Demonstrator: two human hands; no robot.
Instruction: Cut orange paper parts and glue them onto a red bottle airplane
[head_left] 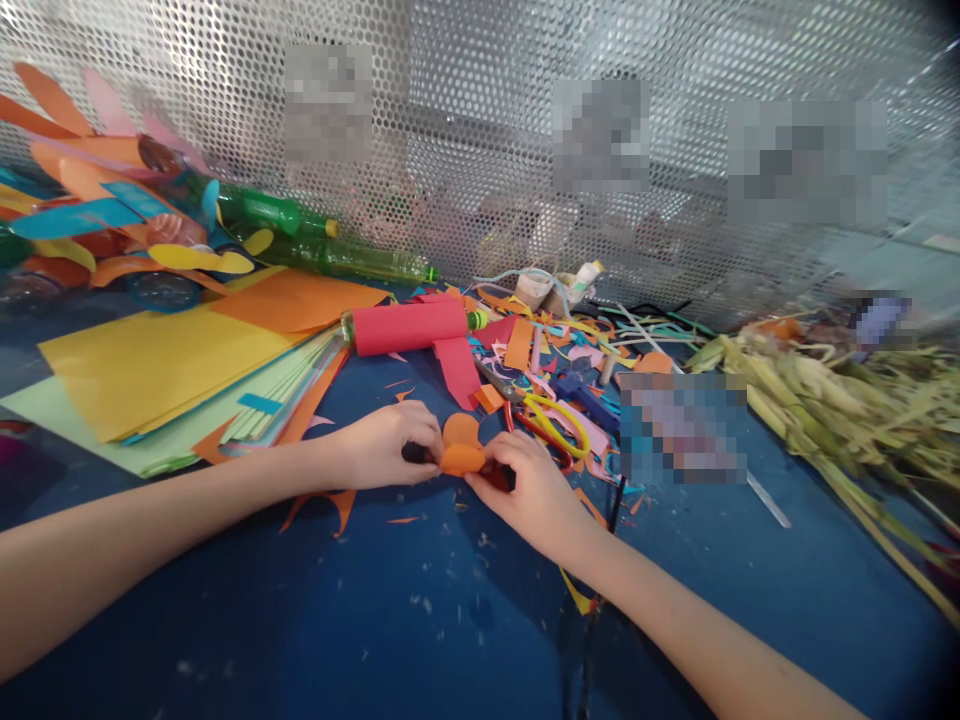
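Between my two hands is a small orange paper cutout [462, 445] with rounded lobes, one standing up and one bent toward me. My left hand [401, 440] pinches its left edge between thumb and fingers. From the other side, my right hand [529, 490] grips the right edge in the same way. Just beyond my right hand lie scissors [559, 420] with yellow and red handles. Farther back, a bottle wrapped in red paper [411, 328] rests on its side, with red paper strips attached or lying under it.
Stacked coloured paper sheets [172, 370] lie at left, with green plastic bottles [345, 255] and paper-petalled bottle crafts [142, 220] behind. Paper scraps [540, 350] and a blue glue gun [589, 400] are beyond my right hand. Dry husks [810, 400] cover the right side; a perforated metal screen [480, 130] closes the back.
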